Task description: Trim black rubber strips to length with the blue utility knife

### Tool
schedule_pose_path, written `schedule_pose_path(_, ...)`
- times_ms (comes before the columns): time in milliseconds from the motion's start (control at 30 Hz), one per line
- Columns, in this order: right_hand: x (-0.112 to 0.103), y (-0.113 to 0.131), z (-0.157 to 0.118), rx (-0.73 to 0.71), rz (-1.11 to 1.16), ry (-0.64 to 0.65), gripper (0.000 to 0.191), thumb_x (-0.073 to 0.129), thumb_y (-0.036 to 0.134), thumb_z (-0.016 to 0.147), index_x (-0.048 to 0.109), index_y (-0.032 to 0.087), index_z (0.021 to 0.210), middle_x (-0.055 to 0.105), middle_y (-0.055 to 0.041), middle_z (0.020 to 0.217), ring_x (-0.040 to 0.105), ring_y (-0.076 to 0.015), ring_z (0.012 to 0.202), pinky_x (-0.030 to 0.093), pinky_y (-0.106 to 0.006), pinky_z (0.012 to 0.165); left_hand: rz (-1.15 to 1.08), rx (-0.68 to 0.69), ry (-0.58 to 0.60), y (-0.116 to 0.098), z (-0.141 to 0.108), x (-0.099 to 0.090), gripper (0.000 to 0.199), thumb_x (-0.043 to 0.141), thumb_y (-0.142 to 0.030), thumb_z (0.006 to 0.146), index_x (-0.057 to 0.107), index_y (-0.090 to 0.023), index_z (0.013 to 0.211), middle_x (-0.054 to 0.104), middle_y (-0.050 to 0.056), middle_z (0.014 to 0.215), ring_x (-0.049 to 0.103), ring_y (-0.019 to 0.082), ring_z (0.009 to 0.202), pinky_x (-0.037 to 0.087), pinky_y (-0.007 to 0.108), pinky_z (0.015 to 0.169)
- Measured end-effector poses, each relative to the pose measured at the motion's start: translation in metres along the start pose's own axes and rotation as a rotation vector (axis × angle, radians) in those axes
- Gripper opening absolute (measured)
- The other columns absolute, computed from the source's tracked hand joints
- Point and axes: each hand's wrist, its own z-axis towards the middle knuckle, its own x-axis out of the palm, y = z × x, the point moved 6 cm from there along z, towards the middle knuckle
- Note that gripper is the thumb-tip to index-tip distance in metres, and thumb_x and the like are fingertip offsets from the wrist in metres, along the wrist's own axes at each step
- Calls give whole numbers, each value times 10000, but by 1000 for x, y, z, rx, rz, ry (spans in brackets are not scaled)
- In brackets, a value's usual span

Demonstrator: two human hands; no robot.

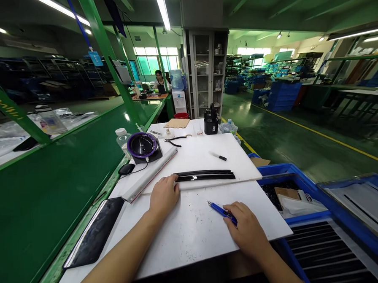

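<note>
Several thin glossy black strips [206, 177] lie side by side on the white board. At their left end is my left hand [164, 194], fingers together and curled, the fingertips closed on the end of a strip. My right hand [245, 225] rests near the table's front right, wrapped round a blue utility knife [222, 212]. The knife's metal tip points left and away from me, below the strips. Small dark specks lie on the white tabletop [187, 238] between my hands.
A long white ruler [152, 174], a dark tablet-like panel [95, 233] and a purple-rimmed round device [141, 145] stand left. Pliers [176, 140], a black-ended pen-like tool [218, 156] and a black bottle [210, 121] lie beyond. Blue bins [281, 168] flank the right; a person [161, 81] sits far back.
</note>
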Motion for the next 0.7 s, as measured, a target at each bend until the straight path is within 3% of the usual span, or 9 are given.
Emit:
schedule_pose_path(233, -1, 1, 1, 7, -2, 4, 280, 487, 161, 925, 659, 175, 1145, 651, -109, 1076, 602, -277, 1017, 518, -463, 910, -18, 126, 53, -14, 13, 8, 320, 426, -160, 909, 642, -177, 1144, 689, 94, 1136, 572, 287, 1114, 466, 426, 983)
schedule_pose_path(700, -4, 5, 3, -7, -5, 2, 285, 499, 145, 908, 656, 178, 1144, 659, -111, 1072, 595, -274, 1027, 520, -456, 919, -30, 192, 127, -22, 27, 14, 326, 399, -167, 916, 693, -188, 1055, 684, 101, 1061, 580, 289, 1037, 489, 438, 915)
